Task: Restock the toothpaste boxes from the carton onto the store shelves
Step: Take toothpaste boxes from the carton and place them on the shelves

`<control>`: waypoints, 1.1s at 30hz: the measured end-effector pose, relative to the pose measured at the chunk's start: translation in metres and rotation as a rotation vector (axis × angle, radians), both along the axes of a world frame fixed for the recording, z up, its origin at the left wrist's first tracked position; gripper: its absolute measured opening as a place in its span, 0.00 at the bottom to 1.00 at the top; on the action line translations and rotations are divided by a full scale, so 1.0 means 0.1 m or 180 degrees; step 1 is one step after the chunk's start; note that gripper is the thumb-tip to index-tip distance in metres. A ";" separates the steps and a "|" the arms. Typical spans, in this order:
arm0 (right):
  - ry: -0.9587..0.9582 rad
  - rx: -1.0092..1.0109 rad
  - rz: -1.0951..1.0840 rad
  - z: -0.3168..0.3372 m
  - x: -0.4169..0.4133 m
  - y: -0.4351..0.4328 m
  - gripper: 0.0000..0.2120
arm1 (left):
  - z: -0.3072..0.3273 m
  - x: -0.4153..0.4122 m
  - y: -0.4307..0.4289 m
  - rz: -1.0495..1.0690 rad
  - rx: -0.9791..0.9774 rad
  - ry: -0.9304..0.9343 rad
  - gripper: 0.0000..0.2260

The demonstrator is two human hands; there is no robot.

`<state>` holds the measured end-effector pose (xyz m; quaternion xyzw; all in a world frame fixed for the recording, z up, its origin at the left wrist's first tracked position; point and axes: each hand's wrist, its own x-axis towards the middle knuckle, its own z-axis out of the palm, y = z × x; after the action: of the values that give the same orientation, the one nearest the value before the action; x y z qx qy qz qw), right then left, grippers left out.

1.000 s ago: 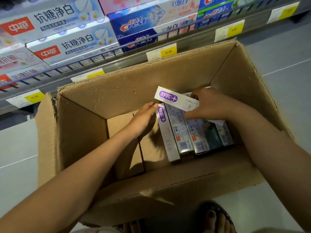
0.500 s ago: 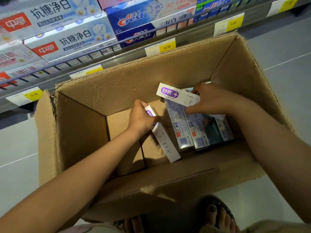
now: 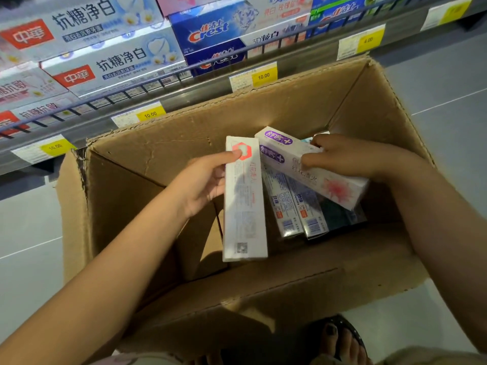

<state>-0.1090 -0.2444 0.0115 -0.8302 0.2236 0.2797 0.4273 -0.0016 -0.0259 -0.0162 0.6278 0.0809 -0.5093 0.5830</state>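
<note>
An open brown carton (image 3: 276,117) stands on the floor below the shelves. My left hand (image 3: 203,180) grips a long white toothpaste box with a red hexagon mark (image 3: 243,206), lifted and held lengthwise over the carton. My right hand (image 3: 340,155) grips a white box with a purple logo and a pink flower (image 3: 311,167), raised above the remaining boxes. Several toothpaste boxes (image 3: 297,206) lie flat on the carton's bottom at the right, partly hidden under the held boxes.
Store shelves (image 3: 184,98) behind the carton hold rows of white-and-red and blue Crest toothpaste boxes (image 3: 210,30), with a wire rail and yellow price tags (image 3: 253,76) along the edge. Grey floor lies left and right. A sandalled foot (image 3: 340,338) stands near the carton's front.
My left hand took hold of a white box in the carton and lifted it up, turning its broad face to view. My right hand raised its purple-logo box a little higher.
</note>
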 end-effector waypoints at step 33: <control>0.0125 0.1374 -0.1392 4.50 -0.38 -0.05 0.09 | 4.77 -0.13 0.23 0.0488 0.0161 -0.0505 0.07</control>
<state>-0.1474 -0.2490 0.4617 -0.6468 0.3406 0.2380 0.6395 -0.0150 -0.0025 0.4610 0.6727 0.0951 -0.4098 0.6087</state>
